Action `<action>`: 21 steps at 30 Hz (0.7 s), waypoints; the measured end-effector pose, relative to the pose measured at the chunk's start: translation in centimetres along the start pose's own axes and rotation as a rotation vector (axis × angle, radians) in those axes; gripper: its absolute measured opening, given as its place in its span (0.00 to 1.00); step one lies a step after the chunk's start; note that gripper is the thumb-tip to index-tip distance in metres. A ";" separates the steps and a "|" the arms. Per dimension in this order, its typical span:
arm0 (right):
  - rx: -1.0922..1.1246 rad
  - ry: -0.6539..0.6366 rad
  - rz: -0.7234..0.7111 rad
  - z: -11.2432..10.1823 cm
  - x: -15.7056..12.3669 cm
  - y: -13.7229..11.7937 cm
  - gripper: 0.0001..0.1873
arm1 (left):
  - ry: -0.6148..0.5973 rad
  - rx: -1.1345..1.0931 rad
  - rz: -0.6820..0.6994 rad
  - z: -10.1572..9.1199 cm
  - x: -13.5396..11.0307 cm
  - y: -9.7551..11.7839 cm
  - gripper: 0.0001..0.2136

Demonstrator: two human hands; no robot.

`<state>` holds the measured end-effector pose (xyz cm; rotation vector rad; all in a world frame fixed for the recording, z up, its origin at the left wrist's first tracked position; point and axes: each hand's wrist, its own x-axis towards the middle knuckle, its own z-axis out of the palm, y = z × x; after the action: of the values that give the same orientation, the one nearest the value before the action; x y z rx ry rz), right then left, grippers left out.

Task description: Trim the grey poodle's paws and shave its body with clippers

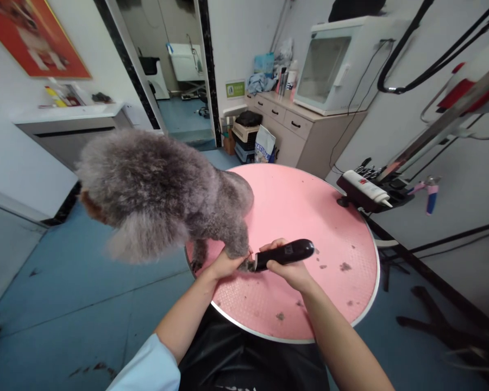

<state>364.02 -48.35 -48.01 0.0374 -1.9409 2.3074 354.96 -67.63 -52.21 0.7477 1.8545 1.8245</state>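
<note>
A fluffy grey dog (155, 190) stands on a round pink grooming table (309, 217), its head toward the left edge. My left hand (225, 264) is closed around the dog's front paw, holding it up near the table's front. My right hand (287, 269) grips a black electric clipper (285, 253), whose blade end touches the paw. Small tufts of cut grey fur (344, 266) lie on the pink surface.
A black tray (369, 193) with a white bottle and scissors hangs at the table's right, under a grooming arm. A cabinet with a white drying box (334, 65) stands at the back. A doorway opens behind the dog. The floor is blue.
</note>
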 end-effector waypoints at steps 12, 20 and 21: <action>-0.083 0.075 0.141 -0.1 0.3 0.4 0.20 | 0.014 -0.182 -0.019 -0.1 0.2 -0.5 0.22; 0.221 0.259 0.153 -2.4 1.3 0.2 0.23 | -0.184 -0.354 -0.071 -0.2 0.7 0.4 0.21; 0.217 0.278 0.142 -2.5 1.1 0.3 0.22 | -0.169 -0.385 -0.095 0.1 0.8 0.8 0.22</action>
<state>363.01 -45.84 -48.59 -0.3910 -1.6027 2.4460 354.46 -67.07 -51.40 0.6381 1.3539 1.9117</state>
